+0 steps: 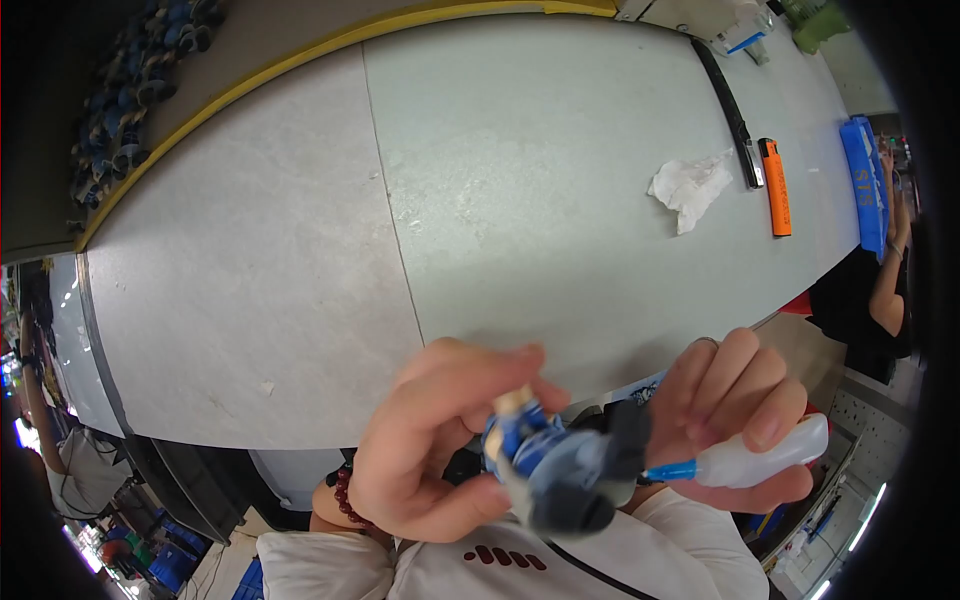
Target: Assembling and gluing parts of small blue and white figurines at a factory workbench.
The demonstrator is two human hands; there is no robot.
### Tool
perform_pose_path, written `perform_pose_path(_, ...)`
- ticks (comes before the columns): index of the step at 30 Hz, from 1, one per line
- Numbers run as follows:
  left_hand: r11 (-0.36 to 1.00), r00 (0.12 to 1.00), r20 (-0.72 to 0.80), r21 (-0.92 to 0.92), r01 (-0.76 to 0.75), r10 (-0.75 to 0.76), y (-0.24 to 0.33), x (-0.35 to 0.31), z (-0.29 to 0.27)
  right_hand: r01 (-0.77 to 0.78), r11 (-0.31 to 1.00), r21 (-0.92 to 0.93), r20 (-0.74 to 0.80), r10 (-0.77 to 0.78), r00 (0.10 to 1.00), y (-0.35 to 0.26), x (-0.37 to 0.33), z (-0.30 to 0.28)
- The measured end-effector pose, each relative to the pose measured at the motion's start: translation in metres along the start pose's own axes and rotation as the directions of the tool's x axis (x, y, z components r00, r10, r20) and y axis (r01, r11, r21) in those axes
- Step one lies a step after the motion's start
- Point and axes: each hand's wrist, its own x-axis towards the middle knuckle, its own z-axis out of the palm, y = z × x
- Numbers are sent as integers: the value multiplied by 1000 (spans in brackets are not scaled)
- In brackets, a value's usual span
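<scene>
My left hand is closed around a small figurine with blue, light-blue and beige parts; its dark, blurred lower end points toward me. In my right hand lies a white squeeze bottle, gripped between fingers and palm. Its blue nozzle points left at the figurine, close to a dark upright piece. Whether the nozzle touches anything, and whether that dark piece belongs to the figurine, I cannot tell. Both hands are held in front of my body, over the table's near edge.
On the pale table lie a crumpled white tissue, a black utility knife and an orange lighter. Many similar figurines sit beyond the yellow edge. A blue bin and a co-worker's arm are at right.
</scene>
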Motion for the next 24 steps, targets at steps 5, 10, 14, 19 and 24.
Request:
perform_pose_path(5, 998, 989, 138, -47, -51, 57, -5, 8, -8, 63, 993, -101, 70, -56, 996, -2, 0, -4)
perform_pose_path(10, 994, 985, 148, -82, -76, 88, -6, 9, -5, 21, 997, -80, 38, -18, 999, 0, 0, 1)
perform_pose_path(14, 965, 913, -386, -262, 29, -132, 7, 13, 27, -30, 999, 18, 44, 30, 999, -2, 2, 0)
perform_pose_path(19, 993, 976, -183, 9, -121, 121, 2, 11, 12, -36, 997, 69, 9, 36, 999, -1, 2, 2)
perform_pose_path(24, 989, 972, 208, 70, -127, 110, -4, 13, -17, -14, 995, 100, -9, 15, 1000, -1, 1, 3)
